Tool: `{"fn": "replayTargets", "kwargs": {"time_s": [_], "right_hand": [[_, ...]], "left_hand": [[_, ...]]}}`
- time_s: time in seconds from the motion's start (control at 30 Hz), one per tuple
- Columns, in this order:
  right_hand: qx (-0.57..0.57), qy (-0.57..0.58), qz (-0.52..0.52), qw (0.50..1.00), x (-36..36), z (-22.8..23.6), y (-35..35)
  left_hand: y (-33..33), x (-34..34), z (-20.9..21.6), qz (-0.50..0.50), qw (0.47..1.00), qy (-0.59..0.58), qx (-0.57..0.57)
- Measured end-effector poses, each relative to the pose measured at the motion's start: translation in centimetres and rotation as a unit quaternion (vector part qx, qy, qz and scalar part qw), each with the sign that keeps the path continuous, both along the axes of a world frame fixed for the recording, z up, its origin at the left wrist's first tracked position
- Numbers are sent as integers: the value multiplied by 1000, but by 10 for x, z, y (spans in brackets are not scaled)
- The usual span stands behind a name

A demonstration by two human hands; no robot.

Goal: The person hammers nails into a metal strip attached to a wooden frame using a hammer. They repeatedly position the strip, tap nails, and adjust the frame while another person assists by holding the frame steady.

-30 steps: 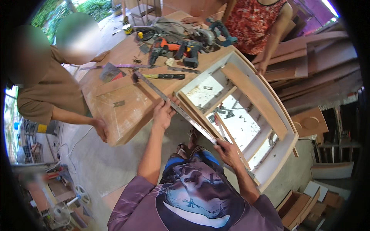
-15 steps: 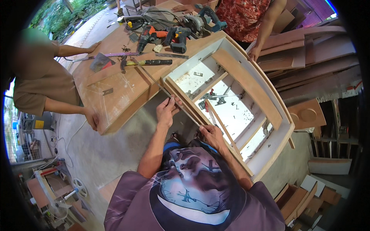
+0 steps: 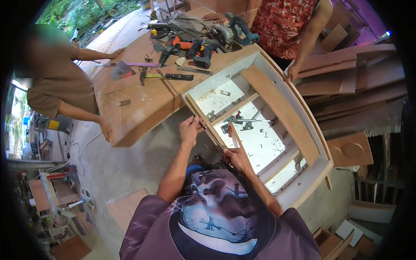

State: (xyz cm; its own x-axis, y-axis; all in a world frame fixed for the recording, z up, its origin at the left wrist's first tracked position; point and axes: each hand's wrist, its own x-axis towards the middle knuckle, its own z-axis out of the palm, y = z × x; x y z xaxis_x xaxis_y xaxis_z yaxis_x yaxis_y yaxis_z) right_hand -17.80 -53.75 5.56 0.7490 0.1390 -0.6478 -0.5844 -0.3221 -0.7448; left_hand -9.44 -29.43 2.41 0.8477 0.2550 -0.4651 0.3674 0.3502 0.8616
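A thin wooden strip (image 3: 213, 137) lies along the near side of a white-lined wooden frame (image 3: 296, 200). My left hand (image 3: 190, 128) is closed on the strip, its fingers reaching to the frame's edge. Farther down the same edge, my right hand (image 3: 236, 157) grips the strip between thumb and fingers. The strip's upper part runs toward the tabletop, near a hammer (image 3: 167, 76) with a yellow and black handle. Inside the frame are a curved wooden board (image 3: 281, 115), cross slats and a red-and-grey clamp (image 3: 236, 124).
On the wooden table (image 3: 134, 119) lie an orange drill (image 3: 173, 47), a dark drill (image 3: 203, 52), a circular saw (image 3: 224, 35) and a scraper (image 3: 122, 70). One person stands at the left with hands on the table; another stands beyond the frame. Boards (image 3: 338, 78) are stacked at right.
The strip now sits closer along the frame's near edge, and both hands have moved with it. The whole view has shifted slightly. The co-workers' hands stay on the table and frame.
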Motion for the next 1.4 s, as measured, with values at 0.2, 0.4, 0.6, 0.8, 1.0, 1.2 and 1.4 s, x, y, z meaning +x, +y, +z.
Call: {"fn": "replayTargets", "kwargs": {"time_s": [0.2,0.4,0.6,0.8,1.0,1.2,1.4], "right_hand": [[90,74,-13,993,6,3,-9],[176,94,59,978,5,-10,-16],[6,66,236,970,-4,3,-74],[-173,-16,234,957,-29,60,-116],[-423,-271,243,830,-14,199,-61],[-427,-189,213,858,23,227,-77],[-416,-154,249,861,44,217,-86]], "left_hand": [[-16,5,-1,59,991,2,123],[-8,-21,24,113,968,20,224],[45,-41,4,156,945,78,277],[77,-49,-37,-12,766,14,643],[71,-35,-10,-129,793,69,591],[105,-17,9,-64,769,-18,636],[197,21,-9,-159,680,63,713]]}}
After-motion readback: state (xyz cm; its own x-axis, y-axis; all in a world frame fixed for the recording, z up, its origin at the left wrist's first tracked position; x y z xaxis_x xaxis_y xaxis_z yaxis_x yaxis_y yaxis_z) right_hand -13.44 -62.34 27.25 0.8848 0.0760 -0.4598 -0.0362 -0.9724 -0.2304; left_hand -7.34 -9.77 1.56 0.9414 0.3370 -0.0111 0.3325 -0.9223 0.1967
